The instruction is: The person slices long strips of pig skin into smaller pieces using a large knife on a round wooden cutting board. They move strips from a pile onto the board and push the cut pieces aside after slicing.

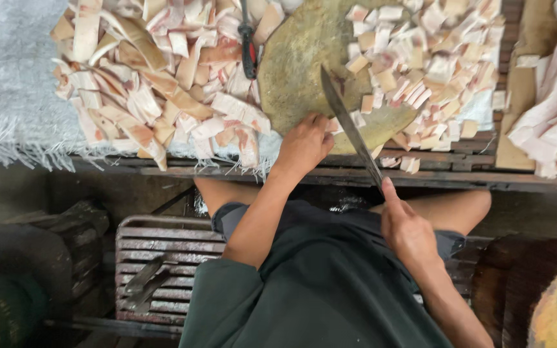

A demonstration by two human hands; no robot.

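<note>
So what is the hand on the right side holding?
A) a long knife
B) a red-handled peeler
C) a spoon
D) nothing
A: the right hand grips the handle of a long knife, its blade reaching up over the round chopping block, while the left hand rests on the block's near edge beside the cut meat pieces.

A round chopping block [304, 71] sits between meat strips [156, 84] on its left and cut pieces [433, 64] on its right.
</note>
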